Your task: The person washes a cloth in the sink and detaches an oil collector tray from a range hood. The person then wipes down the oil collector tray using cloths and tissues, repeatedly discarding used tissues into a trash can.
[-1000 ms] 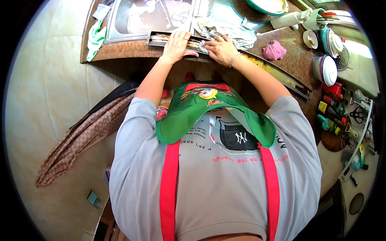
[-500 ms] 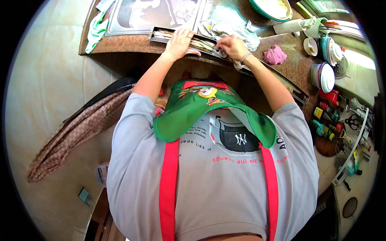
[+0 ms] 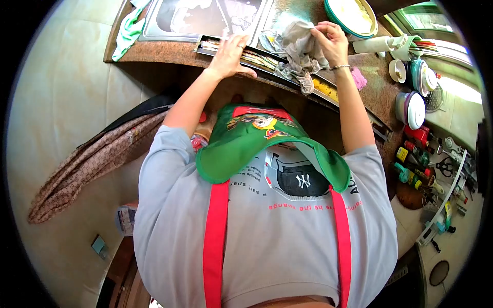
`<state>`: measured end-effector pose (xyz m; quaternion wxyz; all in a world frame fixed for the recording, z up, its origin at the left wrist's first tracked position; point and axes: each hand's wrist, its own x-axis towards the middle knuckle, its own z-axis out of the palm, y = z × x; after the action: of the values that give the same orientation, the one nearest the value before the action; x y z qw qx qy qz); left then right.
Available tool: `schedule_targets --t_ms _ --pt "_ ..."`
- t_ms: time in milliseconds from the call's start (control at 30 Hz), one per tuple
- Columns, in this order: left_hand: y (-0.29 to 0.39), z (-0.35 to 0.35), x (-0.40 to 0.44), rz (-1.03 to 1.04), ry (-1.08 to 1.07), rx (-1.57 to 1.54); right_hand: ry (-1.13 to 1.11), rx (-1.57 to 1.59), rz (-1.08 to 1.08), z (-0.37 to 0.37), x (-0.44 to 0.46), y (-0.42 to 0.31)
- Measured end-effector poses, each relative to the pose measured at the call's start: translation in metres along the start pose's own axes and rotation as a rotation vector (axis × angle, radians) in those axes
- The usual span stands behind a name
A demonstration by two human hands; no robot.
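A long narrow metal tray (image 3: 280, 73) lies along the counter's front edge, with pale and brown strips of something in its left part and a yellow stretch farther right. My left hand (image 3: 230, 56) rests over its left part, fingers spread across it. Between thumb and fingers, my right hand (image 3: 331, 42) pinches the upper end of a crumpled greyish cloth (image 3: 300, 49). The lower part of the cloth hangs down over the tray.
A metal sink (image 3: 197, 20) is at the upper left, with a green cloth (image 3: 128, 38) beside it. At the upper right stand a green-rimmed basin (image 3: 375, 28), a white bowl (image 3: 397, 71) and lidded containers (image 3: 410, 109). A pink cloth (image 3: 359, 78) lies behind my right forearm.
My right hand has moved up and to the right, lifting the greyish cloth off the tray's middle. My left hand stays on the tray, and the view has shifted slightly.
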<state>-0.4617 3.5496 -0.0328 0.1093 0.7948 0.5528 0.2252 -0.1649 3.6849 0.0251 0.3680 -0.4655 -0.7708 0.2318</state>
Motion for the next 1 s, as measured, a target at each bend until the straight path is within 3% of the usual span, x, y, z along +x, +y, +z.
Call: schedule_targets --t_ms 33,67,167,200,267,333,400,433,467,667,1000 --pt "-0.002 -0.008 -0.002 -0.055 0.001 0.067 -0.008 0.243 0.087 0.002 -0.003 -0.004" --pt "-0.006 -0.013 -0.005 -0.106 -0.001 0.134 -0.181 0.434 0.398 -0.002 -0.005 -0.023" --pt "-0.026 -0.002 -0.016 -0.199 -0.058 0.203 -0.341 0.272 0.202 0.037 -0.015 -0.054" --pt "-0.028 0.001 -0.016 -0.17 -0.051 0.171 -0.443 0.287 0.288 0.056 -0.022 -0.065" --pt "-0.02 -0.003 -0.013 -0.198 -0.057 0.122 -0.411 0.147 -0.05 0.084 -0.034 -0.099" --pt "-0.022 -0.004 -0.012 -0.225 -0.058 0.077 -0.558 0.16 -0.097 0.123 -0.05 -0.092" --pt "-0.033 0.003 -0.014 -0.125 0.027 -0.048 -0.595 0.16 -0.269 0.151 -0.059 -0.08" --pt "-0.039 0.006 -0.016 -0.151 -0.012 -0.021 -0.69 0.074 -0.354 0.157 -0.061 -0.077" --pt "-0.041 0.007 -0.017 -0.159 -0.01 -0.021 -0.583 -0.133 -0.533 0.174 -0.074 -0.06" --pt "-0.04 0.014 -0.019 -0.24 0.047 0.067 -0.635 -0.145 -0.391 0.168 -0.079 -0.065" --pt "-0.03 -0.002 -0.021 -0.244 0.032 -0.063 -0.748 -0.219 -0.223 0.117 -0.092 -0.056"
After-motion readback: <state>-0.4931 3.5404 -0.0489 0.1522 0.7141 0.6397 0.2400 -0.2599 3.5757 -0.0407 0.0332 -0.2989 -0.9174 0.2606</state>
